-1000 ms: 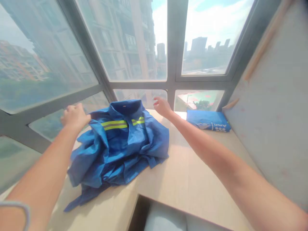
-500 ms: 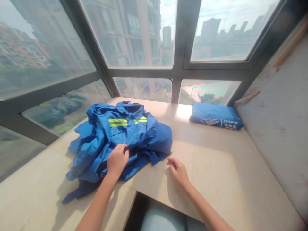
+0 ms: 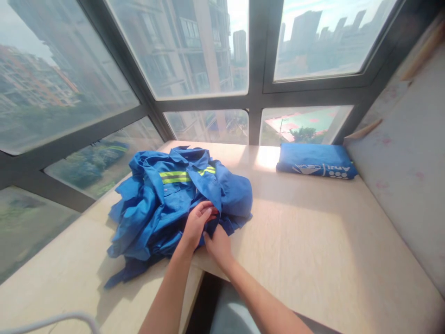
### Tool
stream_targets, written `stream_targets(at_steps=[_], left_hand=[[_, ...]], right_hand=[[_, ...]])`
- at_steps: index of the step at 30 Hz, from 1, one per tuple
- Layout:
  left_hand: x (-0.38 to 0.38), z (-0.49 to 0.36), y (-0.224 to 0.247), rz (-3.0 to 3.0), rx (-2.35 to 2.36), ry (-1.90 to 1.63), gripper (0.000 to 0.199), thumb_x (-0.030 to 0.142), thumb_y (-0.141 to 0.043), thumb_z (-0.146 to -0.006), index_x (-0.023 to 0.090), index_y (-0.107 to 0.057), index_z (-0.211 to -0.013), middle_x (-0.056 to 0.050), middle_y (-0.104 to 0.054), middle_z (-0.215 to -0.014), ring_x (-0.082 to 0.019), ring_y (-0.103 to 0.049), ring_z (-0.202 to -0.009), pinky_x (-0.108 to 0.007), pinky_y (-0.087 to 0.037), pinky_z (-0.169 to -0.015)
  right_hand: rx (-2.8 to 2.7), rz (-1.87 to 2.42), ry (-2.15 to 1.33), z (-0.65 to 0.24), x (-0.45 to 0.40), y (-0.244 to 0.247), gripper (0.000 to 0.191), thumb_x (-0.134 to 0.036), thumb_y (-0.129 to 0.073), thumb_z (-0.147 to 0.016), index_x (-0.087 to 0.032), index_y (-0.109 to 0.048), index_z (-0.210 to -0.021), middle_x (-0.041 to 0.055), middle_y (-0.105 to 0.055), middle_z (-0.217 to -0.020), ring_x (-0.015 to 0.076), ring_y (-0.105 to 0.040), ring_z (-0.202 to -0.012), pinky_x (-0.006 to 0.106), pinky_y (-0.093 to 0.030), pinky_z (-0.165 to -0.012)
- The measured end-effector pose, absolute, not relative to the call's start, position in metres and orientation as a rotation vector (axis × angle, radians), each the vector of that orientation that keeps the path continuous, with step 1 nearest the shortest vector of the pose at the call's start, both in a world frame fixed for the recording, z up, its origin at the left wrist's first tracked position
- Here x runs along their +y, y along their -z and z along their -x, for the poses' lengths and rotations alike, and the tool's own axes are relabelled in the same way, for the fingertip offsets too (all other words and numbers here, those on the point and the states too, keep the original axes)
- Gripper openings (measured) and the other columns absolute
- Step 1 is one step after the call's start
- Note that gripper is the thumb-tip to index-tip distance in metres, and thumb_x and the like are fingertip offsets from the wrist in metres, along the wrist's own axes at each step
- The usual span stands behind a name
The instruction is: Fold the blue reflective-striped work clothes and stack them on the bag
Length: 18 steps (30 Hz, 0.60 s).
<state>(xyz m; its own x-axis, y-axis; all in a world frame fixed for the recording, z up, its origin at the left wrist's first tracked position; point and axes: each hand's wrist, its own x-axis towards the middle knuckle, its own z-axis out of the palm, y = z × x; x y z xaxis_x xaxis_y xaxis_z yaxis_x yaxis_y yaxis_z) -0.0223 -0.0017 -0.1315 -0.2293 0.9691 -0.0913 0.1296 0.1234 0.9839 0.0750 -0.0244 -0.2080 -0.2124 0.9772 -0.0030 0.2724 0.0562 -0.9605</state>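
Note:
A crumpled blue work jacket (image 3: 174,199) with yellow-and-grey reflective strips lies on the wooden tabletop, its collar toward the windows. My left hand (image 3: 198,222) is at the jacket's front, fingers curled around a fold near the front opening. Close beside it, my right hand (image 3: 219,245) pinches the cloth at the lower edge, its fingertips partly hidden by the fabric. Between the two hands a flap of the jacket is lifted a little.
A folded blue garment (image 3: 316,161) with white lettering lies at the back right by the window. Grey window frames (image 3: 208,103) border the light wooden tabletop (image 3: 306,241). A patterned wall (image 3: 410,171) stands on the right. A white curved tube (image 3: 66,316) shows at lower left.
My right hand has moved left from the bare tabletop to the jacket. My left hand has shifted right along the jacket's front, and a flap there is now raised.

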Motion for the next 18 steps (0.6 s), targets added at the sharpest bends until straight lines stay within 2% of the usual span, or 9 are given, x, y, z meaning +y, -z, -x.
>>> stream_targets(at_steps=[3,6,9,12,15,18], left_hand=[[-0.031,0.046,0.152,-1.175,1.813,-1.214,0.047,0.054,-0.061,-0.082,0.016,-0.063,-0.110,-0.013,-0.074,-0.108,-0.028,-0.070,-0.104,-0.041,-0.056,-0.091],[-0.055,0.062,0.167,-1.360,2.098,-1.002,0.043,0.053,-0.059,-0.085,0.017,-0.067,-0.107,-0.013,-0.074,-0.110,-0.029,-0.071,-0.101,-0.043,-0.056,-0.092],[-0.066,0.061,0.171,-1.694,2.131,-0.700,0.036,0.044,-0.049,-0.093,0.018,-0.068,-0.111,-0.014,-0.073,-0.116,-0.029,-0.070,-0.106,-0.043,-0.055,-0.093],[-0.068,0.054,0.159,-1.957,2.217,-0.469,0.036,0.034,-0.040,-0.099,0.017,-0.068,-0.112,-0.015,-0.074,-0.111,-0.030,-0.067,-0.107,-0.047,-0.049,-0.099],[-0.066,0.057,0.142,-2.030,2.290,-0.334,0.030,0.031,-0.045,-0.097,0.017,-0.069,-0.106,-0.013,-0.073,-0.103,-0.030,-0.066,-0.100,-0.047,-0.047,-0.096],[-0.064,0.065,0.134,-1.953,2.190,-0.454,0.025,0.024,-0.051,-0.088,0.019,-0.069,-0.103,-0.009,-0.070,-0.100,-0.026,-0.065,-0.094,-0.039,-0.050,-0.088]], right_hand=[[-1.445,1.224,-1.357,-0.081,-0.012,0.217,0.022,-0.033,-0.053,-0.090,-0.021,-0.072,-0.086,0.0062,-0.073,-0.085,0.0262,-0.067,-0.085,0.038,-0.052,-0.081],[-1.302,1.068,-1.513,-0.092,-0.001,0.214,0.029,-0.047,-0.063,-0.084,-0.020,-0.070,-0.074,0.0025,-0.070,-0.072,0.0248,-0.065,-0.077,0.036,-0.052,-0.075],[-1.081,0.931,-1.715,-0.094,0.010,0.194,0.037,-0.054,-0.069,-0.078,-0.019,-0.073,-0.089,0.0032,-0.073,-0.082,0.0239,-0.066,-0.079,0.034,-0.052,-0.072],[-0.849,0.901,-1.863,-0.093,0.027,0.170,0.046,-0.057,-0.071,-0.076,-0.020,-0.070,-0.104,0.0043,-0.073,-0.087,0.0220,-0.067,-0.077,0.030,-0.051,-0.064],[-0.738,0.907,-1.824,-0.090,0.042,0.159,0.049,-0.060,-0.066,-0.079,-0.022,-0.066,-0.110,0.0041,-0.073,-0.089,0.0212,-0.068,-0.076,0.030,-0.051,-0.060],[-0.824,0.924,-1.715,-0.082,0.037,0.165,0.051,-0.065,-0.058,-0.084,-0.022,-0.065,-0.110,0.0035,-0.072,-0.089,0.0210,-0.067,-0.077,0.031,-0.052,-0.062]])
